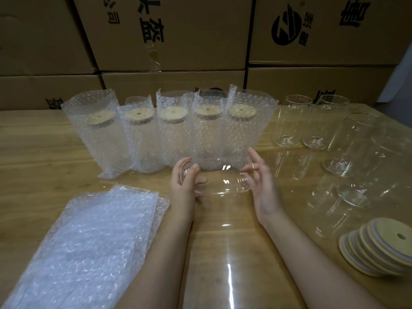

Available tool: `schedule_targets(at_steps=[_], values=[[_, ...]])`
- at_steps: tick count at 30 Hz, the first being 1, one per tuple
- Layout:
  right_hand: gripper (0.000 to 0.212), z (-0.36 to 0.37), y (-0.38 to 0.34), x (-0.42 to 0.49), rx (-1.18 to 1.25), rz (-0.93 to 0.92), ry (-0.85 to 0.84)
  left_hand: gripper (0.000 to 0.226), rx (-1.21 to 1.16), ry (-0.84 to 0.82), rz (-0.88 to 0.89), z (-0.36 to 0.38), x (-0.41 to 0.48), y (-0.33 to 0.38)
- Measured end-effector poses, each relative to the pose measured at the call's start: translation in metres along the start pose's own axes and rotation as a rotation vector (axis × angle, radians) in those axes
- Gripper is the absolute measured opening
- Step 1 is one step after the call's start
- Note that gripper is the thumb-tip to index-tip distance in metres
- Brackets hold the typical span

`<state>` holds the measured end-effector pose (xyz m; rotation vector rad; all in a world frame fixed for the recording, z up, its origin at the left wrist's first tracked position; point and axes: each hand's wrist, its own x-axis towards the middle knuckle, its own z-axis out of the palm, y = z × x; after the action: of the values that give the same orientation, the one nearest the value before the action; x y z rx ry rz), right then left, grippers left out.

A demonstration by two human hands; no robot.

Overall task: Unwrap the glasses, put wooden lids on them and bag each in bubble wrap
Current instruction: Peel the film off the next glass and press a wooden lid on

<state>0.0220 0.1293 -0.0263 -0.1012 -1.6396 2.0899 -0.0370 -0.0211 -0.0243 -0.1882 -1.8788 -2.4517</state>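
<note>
Currently the held glass [223, 186] lies on its side just above the table [33, 152], between the two hands at the centre of the scene. It appears to carry a clear film that trails toward the near edge, though glass and film are hard to tell apart.

Hazards from this position:
- Slip. Only one hand grips the held glass. If the film slides on the smooth wall during unwrapping, the glass may drop onto the table and chip.
- Collision. The row of bagged glasses [169, 130], each with a wooden lid fitted, stands just beyond the fingertips. A forward pull could topple one.
- Roll. The bare glasses [354, 161] at the right lie on their sides. A knock from the right forearm could set them rolling toward the stack of wooden lids [379, 248] at the near right.

Hand pose:
- Left hand [185, 181]: fingers curled round the left side of the held glass, thumb on top.
- Right hand [260, 181]: open, fingers straight and spread, palm facing the glass; contact cannot be confirmed.
- Both forearms reach in from the near edge. The stack of bubble wrap bags [89, 237] lies beside the left forearm
</note>
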Motion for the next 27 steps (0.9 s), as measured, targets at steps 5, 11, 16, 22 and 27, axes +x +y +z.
schedule_targets(at_steps=[5,11,16,22,27], values=[[0.046,0.0,0.0,0.001,-0.029,0.033,-0.007,0.047,-0.025,-0.035,-0.077,-0.001,0.002,0.001],[0.043,0.008,-0.003,-0.004,-0.125,0.007,-0.091,0.035,-0.125,0.018,-0.118,-0.007,0.006,0.001],[0.044,0.012,-0.001,-0.007,-0.151,-0.053,-0.125,0.041,-0.224,0.074,-0.108,-0.008,0.008,-0.002],[0.067,0.015,0.0,-0.012,-0.232,-0.099,-0.161,0.048,-0.248,0.168,-0.104,-0.009,0.012,-0.006],[0.066,0.015,0.003,-0.014,-0.305,-0.148,-0.151,0.044,-0.22,0.21,-0.086,-0.007,0.012,-0.007]])
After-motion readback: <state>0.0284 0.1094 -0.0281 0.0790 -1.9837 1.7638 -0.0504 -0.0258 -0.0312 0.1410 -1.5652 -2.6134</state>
